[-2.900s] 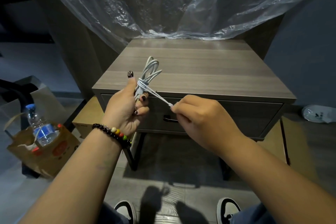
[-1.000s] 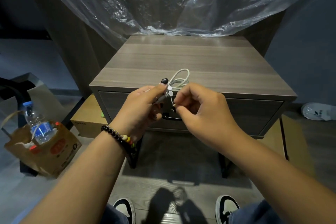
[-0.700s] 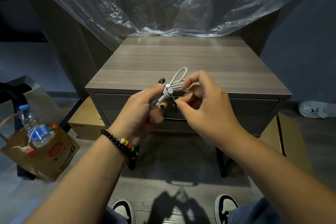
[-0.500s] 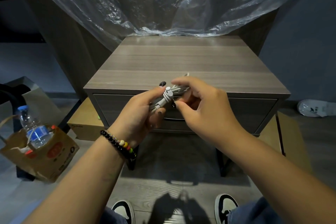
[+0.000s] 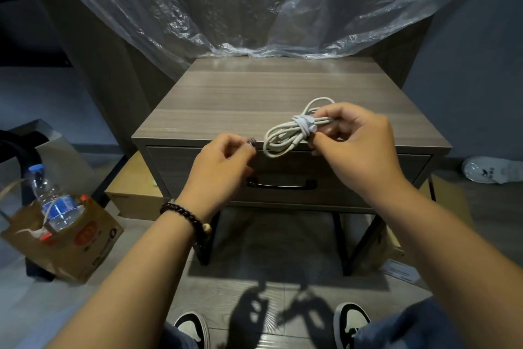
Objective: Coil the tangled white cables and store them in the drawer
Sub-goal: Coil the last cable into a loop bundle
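I hold the coiled white cable (image 5: 294, 129) in my right hand (image 5: 358, 147), thumb and fingertips pinched on it just beside the wrap that binds the loops at their middle. The bundle hangs in the air above the front edge of the nightstand (image 5: 254, 94), one loop reaching back over the wooden top and the larger loops drooping toward my left, down across the top edge of the drawer (image 5: 353, 178).

My left hand (image 5: 222, 167) sits just beside those loops with its fingers loosely curled and nothing in them (the dark-painted nail at the fingertip comes close to the cable, but I see a gap between them). A beaded bracelet (image 5: 185, 217) circles that wrist.

The drawer is closed, its dark handle (image 5: 280, 184) below and between my hands.

Clear plastic sheeting (image 5: 254, 3) drapes behind the nightstand and touches its back edge. On the floor to my left a brown paper bag (image 5: 70, 244) holds a water bottle (image 5: 52, 201), upright. My shoes (image 5: 351, 320) show at the bottom of the view.
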{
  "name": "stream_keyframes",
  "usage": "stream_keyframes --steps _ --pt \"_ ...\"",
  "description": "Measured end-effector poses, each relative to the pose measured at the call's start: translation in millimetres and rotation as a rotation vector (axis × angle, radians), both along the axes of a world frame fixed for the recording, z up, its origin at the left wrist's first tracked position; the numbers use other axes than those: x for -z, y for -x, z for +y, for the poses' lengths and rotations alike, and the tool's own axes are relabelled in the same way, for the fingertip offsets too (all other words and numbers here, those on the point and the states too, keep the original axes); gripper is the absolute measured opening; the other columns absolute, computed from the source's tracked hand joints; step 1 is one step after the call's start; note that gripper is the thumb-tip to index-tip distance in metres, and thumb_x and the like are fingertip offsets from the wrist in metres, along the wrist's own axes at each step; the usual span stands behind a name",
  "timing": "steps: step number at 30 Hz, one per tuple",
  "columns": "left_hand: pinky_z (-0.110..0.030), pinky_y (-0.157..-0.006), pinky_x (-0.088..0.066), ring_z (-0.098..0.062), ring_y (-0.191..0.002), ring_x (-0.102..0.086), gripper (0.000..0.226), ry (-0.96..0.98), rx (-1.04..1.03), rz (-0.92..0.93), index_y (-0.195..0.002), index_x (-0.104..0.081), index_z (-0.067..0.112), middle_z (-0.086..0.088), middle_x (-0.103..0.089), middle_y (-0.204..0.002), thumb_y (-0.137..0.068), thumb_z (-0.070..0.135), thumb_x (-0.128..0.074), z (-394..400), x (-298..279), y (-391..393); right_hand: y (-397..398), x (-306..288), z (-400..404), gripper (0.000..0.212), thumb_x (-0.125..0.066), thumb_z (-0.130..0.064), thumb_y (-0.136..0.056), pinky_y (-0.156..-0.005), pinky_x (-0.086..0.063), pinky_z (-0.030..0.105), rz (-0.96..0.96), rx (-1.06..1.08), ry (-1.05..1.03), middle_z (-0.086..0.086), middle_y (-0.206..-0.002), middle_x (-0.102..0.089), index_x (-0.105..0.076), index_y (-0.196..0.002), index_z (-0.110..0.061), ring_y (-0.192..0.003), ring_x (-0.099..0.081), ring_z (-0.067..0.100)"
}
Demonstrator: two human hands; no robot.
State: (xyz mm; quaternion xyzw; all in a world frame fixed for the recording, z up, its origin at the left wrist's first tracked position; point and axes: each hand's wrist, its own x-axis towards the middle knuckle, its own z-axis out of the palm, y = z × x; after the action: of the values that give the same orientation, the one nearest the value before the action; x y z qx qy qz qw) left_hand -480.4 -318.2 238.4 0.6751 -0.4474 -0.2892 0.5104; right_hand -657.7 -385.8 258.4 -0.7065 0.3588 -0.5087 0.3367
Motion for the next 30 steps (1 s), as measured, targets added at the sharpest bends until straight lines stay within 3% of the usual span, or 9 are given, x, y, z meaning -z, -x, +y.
stream_keyframes --steps 2,3,7,11,16,24,30 --pt "-0.019 -0.076 -0.049 -0.005 -0.086 -0.062 0.019 0.007 0.013 -0.411 -0.107 -0.062 0.020 0.007 -0.066 -0.098 -0.088 0.020 -0.061 -1 12 -6 2 -1 -2 0.037 -0.068 0.008 -0.077 -0.067 -0.060 0.047 -0.035 -0.004 -0.029 0.004 -0.070 -0.070 -0.066 -0.081 -0.028 -0.063 -0.070 0.021" --pt "-0.020 -0.082 -0.048 -0.006 -0.090 -0.061 0.024 -0.007 0.042 -0.510 -0.111 -0.061 0.020 0.007 -0.065 -0.102 -0.087 0.020 -0.062 -1 18 -6 3 -1 -2 0.036 -0.068 0.009 -0.077 -0.067 -0.060 0.046 -0.039 -0.004 -0.035 0.006 -0.070 -0.070 -0.066 -0.081 -0.027 -0.063 -0.070 0.022" --pt "-0.032 -0.092 -0.048 -0.012 -0.102 -0.058 0.033 -0.135 0.148 -0.627 -0.119 -0.054 0.021 0.003 -0.061 -0.113 -0.087 0.027 -0.060 -7 34 2 4 -1 -1 0.032 -0.069 0.008 -0.078 -0.068 -0.060 0.045 -0.028 -0.006 -0.036 0.009 -0.071 -0.070 -0.066 -0.084 -0.023 -0.063 -0.070 0.022" --pt "-0.040 -0.100 -0.043 -0.017 -0.123 -0.043 0.041 -0.277 0.259 -0.863 -0.130 -0.048 0.023 0.002 -0.057 -0.126 -0.092 0.035 -0.053 -9 41 7 4 3 -3 0.037 -0.070 0.006 -0.078 -0.068 -0.061 0.044 0.011 0.004 -0.029 0.003 -0.072 -0.071 -0.065 -0.083 -0.030 -0.065 -0.069 0.019" --pt "-0.038 -0.092 -0.042 -0.021 -0.116 -0.044 0.030 -0.265 0.264 -1.107 -0.118 -0.051 0.020 0.001 -0.058 -0.118 -0.094 0.039 -0.048 -11 36 18 7 11 -10 0.039 -0.071 0.005 -0.078 -0.068 -0.060 0.045 0.055 0.024 -0.033 0.004 -0.075 -0.070 -0.064 -0.082 -0.034 -0.068 -0.067 0.021" --pt "-0.035 -0.079 -0.038 -0.025 -0.100 -0.058 0.032 -0.267 0.237 -1.163 -0.110 -0.047 0.019 -0.003 -0.063 -0.106 -0.095 0.047 -0.044 -3 27 23 11 17 -14 0.037 -0.070 0.004 -0.078 -0.067 -0.055 0.023 0.157 0.010 -0.050 -0.002 -0.076 -0.071 -0.065 -0.083 -0.032 -0.068 -0.065 0.011" --pt "-0.037 -0.066 -0.051 -0.019 -0.077 -0.062 0.011 0.208 0.013 -0.935 -0.090 -0.060 0.022 0.006 -0.066 -0.080 -0.087 0.032 -0.057 11 22 11 8 21 -13 0.033 -0.071 0.001 -0.079 -0.074 -0.058 0.037 0.240 -0.038 -0.138 0.000 -0.068 -0.064 -0.065 -0.082 -0.031 -0.065 -0.061 0.010"
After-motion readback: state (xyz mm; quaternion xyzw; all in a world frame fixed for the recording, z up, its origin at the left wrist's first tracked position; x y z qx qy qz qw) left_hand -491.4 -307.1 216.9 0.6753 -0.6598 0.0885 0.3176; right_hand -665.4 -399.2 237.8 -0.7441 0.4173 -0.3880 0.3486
